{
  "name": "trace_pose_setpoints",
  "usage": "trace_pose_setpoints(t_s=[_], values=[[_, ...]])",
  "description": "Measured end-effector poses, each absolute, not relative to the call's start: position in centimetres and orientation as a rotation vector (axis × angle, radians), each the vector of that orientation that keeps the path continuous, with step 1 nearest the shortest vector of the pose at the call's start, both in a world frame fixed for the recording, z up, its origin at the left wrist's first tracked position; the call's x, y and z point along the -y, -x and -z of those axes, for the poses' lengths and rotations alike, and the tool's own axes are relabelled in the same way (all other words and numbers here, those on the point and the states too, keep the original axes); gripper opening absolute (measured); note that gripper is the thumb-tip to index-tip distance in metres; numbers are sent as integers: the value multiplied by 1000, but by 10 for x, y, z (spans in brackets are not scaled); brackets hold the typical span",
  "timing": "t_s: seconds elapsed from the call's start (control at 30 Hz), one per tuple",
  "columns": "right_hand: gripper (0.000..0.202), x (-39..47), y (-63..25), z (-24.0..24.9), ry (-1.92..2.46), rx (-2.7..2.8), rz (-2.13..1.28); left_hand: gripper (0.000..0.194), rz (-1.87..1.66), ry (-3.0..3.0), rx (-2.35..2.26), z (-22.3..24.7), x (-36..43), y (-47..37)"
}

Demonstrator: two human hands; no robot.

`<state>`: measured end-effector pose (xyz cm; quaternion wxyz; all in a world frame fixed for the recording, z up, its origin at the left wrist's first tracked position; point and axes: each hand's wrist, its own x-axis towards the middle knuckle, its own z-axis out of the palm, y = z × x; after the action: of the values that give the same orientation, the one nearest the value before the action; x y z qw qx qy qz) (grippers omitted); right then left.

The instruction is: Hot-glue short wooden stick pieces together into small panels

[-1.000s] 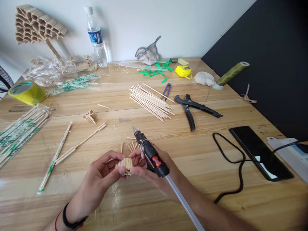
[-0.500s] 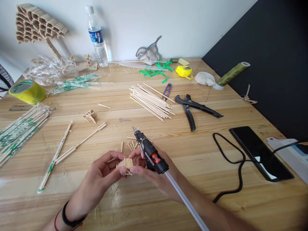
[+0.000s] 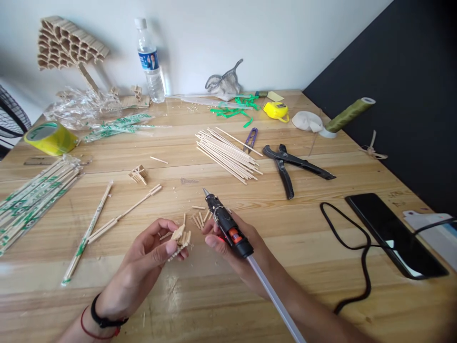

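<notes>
Two bare hands, slightly apart above the wooden table (image 3: 200,300), and look at the left hand (image 3: 148,257): it's pinching a small block of pale stick pieces (image 3: 181,238) between thumb and fingers, the block tilted, a row of round ends showing along its lower edge. Over on the other side, the right hand (image 3: 246,243) has the black glue gun (image 3: 226,226) in its grasp, thumb held apart from the block; how the other fingers wrap the handle, I can't tell. The nozzle points away, and a clear glue stick (image 3: 273,293) runs out of the back across the forearm. Short cut pieces (image 3: 200,220) lie scattered just beyond the hands. Farther out there's a loose pile of long thin sticks (image 3: 228,156), purple snips (image 3: 253,136) just beside it, black cutters (image 3: 303,164) to the right. Well off, a dark phone (image 3: 392,233) lies near a black cable (image 3: 364,274).
</notes>
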<state>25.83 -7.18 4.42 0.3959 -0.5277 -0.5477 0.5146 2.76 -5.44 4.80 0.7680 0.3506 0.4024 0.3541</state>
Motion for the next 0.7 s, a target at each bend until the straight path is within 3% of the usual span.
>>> trace_pose_setpoints(t_s=[0.17,0.47,0.7], values=[[19,69,-264,-48,1395,1426,-1245,33,-846,-770,-830,-45,54,-27],[44,76,-252,-43,1197,1308,-1521,28,-842,-830,-762,-41,60,-37],[35,80,-251,-44,1173,1230,-1560,22,-843,-986,-761,-31,61,-39]])
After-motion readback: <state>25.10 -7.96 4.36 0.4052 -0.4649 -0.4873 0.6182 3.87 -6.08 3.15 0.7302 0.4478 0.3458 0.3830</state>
